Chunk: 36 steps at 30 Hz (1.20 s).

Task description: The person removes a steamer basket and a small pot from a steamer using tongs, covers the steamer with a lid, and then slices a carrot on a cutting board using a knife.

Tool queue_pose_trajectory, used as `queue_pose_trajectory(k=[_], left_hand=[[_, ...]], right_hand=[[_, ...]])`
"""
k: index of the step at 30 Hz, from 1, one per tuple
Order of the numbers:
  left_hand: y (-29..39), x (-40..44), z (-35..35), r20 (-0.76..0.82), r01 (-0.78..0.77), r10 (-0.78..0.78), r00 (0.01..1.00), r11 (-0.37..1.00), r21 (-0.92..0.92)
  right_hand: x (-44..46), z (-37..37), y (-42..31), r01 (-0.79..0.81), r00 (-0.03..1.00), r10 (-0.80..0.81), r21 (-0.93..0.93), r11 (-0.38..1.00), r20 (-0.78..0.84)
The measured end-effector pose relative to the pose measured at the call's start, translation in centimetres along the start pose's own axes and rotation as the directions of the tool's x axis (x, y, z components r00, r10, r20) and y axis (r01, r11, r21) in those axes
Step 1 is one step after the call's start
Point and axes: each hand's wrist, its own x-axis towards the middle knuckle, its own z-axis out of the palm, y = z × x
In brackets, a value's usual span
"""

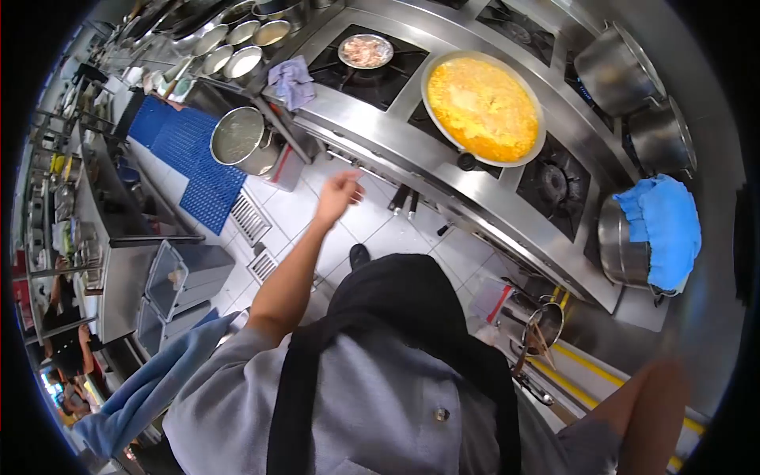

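Observation:
My left hand [340, 195] hangs in the air in front of the stove, its fingers loosely bent and apart with nothing visible in them. My right arm [661, 396] bends at the elbow at the lower right, and its hand is out of the frame. On the stove [467, 186] sits a wide pan [428, 93] filled with yellow-orange food [483, 107]. Behind and left of it, a small pan [342, 49] of pinkish chopped food [366, 52] rests on another burner.
A steel pot [245, 142] stands left of my hand, near a lilac cloth [292, 82]. Blue mats [186, 146] cover part of the tiled floor. Large pots [617, 75] line the stove's back right, one with a blue cloth [661, 229]. Another person [67, 340] is far left.

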Motion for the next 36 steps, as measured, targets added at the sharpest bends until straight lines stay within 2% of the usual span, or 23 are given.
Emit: queue_pose_trajectory(k=[2, 3, 5, 8, 9, 10, 12, 13, 14, 16, 17, 19, 20, 21, 22, 24, 25, 26, 28, 30, 31, 34, 36], left_hand=[[-5.2, 3.0, 5.0, 0.033, 0.309, -0.307, 0.951, 0.946, -0.095], [-7.6, 4.4, 6.8, 0.039, 0.316, -0.313, 0.949, 0.942, -0.111], [-11.9, 6.9, 10.2, 0.024, 0.592, -0.610, 0.792, 0.757, -0.276], [-15.1, 9.8, 14.3, -0.004, 0.614, -0.654, 0.757, 0.713, -0.337], [-15.6, 10.8, 15.6, 0.012, 0.593, -0.655, 0.756, 0.677, -0.436], [-16.1, 11.8, 16.9, 0.018, 0.596, -0.660, 0.751, 0.666, -0.449], [-15.7, 13.5, 19.0, -0.060, 0.452, -0.643, 0.763, 0.598, -0.662], [-14.9, 13.7, 20.0, -0.106, 0.392, -0.630, 0.769, 0.596, -0.701], [-17.0, 15.1, 20.6, -0.097, 0.395, -0.630, 0.771, 0.592, -0.702], [-20.4, 17.7, 21.3, -0.139, 0.158, -0.462, 0.876, 0.548, -0.822], [-17.8, 17.0, 22.3, -0.219, 0.090, -0.488, 0.845, 0.533, -0.841], [-21.0, 18.5, 22.3, -0.249, 0.046, -0.469, 0.847, 0.531, -0.846], [-22.1, 19.2, 21.9, -0.286, -0.003, -0.455, 0.844, 0.528, -0.849], [-21.2, 19.1, 21.7, -0.294, -0.004, -0.521, 0.802, 0.486, -0.874], [-21.6, 19.0, 21.5, -0.295, -0.011, -0.520, 0.802, 0.480, -0.877], [-22.4, 18.9, 20.7, -0.302, 0.015, -0.442, 0.844, 0.583, -0.812], [-20.7, 18.0, 21.1, -0.345, 0.004, -0.462, 0.817, 0.603, -0.798], [-19.3, 17.4, 21.2, -0.347, -0.004, -0.454, 0.821, 0.603, -0.798], [-17.6, 16.6, 21.6, -0.339, -0.024, -0.475, 0.812, 0.554, -0.832], [-17.8, 16.9, 21.3, -0.328, -0.006, -0.488, 0.809, 0.550, -0.835], [-19.1, 17.3, 21.1, -0.320, 0.006, -0.451, 0.833, 0.587, -0.810], [-19.7, 17.5, 21.9, -0.332, -0.015, -0.375, 0.866, 0.642, -0.766], [-21.5, 18.4, 22.8, -0.482, -0.155, -0.418, 0.770, 0.611, -0.777]], right_hand=[[-0.8, -0.8, 0.3, -0.007, 0.999, 0.007, -0.021, 1.000, 0.033], [-1.1, -1.1, 0.7, 0.002, 0.999, -0.001, -0.027, 1.000, 0.037], [-1.8, -1.9, 1.7, -0.009, 0.998, 0.011, -0.028, 1.000, 0.062], [-3.3, -3.5, 2.8, -0.003, 0.995, 0.007, -0.044, 0.999, 0.095], [-3.9, -4.2, 3.3, -0.006, 0.995, 0.011, -0.048, 0.999, 0.100], [-4.7, -4.7, 3.9, -0.011, 0.994, 0.016, -0.052, 0.999, 0.108], [-5.9, -5.8, 4.7, -0.010, 0.993, 0.019, -0.078, 0.997, 0.114], [-6.5, -6.4, 5.1, -0.010, 0.993, 0.021, -0.089, 0.996, 0.120], [-7.3, -7.0, 5.4, -0.024, 0.992, 0.039, -0.116, 0.993, 0.123], [-9.0, -8.3, 6.0, -0.043, 0.991, 0.064, -0.168, 0.985, 0.117], [-9.7, -8.9, 6.2, -0.047, 0.993, 0.068, -0.204, 0.978, 0.099], [-11.9, -10.8, 6.5, -0.114, 0.990, 0.134, -0.312, 0.943, 0.040], [-13.7, -11.7, 6.5, -0.194, 0.979, 0.204, -0.398, 0.897, -0.016], [-15.6, -12.5, 6.4, -0.274, 0.960, 0.271, -0.466, 0.841, -0.075], [-17.5, -13.1, 6.4, -0.359, 0.931, 0.338, -0.523, 0.773, -0.139], [-21.8, -13.2, 6.1, -0.535, 0.808, 0.559, -0.627, 0.567, -0.185], [-24.1, -12.9, 5.7, -0.573, 0.725, 0.673, -0.669, 0.473, -0.146], [-25.9, -12.4, 5.7, -0.485, 0.665, 0.742, -0.709, 0.513, 0.082], [-27.0, -10.5, 5.0, -0.661, 0.421, 0.885, -0.601, 0.449, 0.199], [-27.6, -9.5, 5.1, -0.694, 0.413, 0.875, -0.535, 0.481, 0.251], [-27.7, -9.4, 5.2, -0.727, 0.406, 0.860, -0.462, 0.508, 0.308], [-27.7, -9.4, 5.6, -0.742, 0.411, 0.848, -0.417, 0.525, 0.335], [-27.6, -9.1, 6.3, -0.728, 0.431, 0.840, -0.423, 0.540, 0.330]])
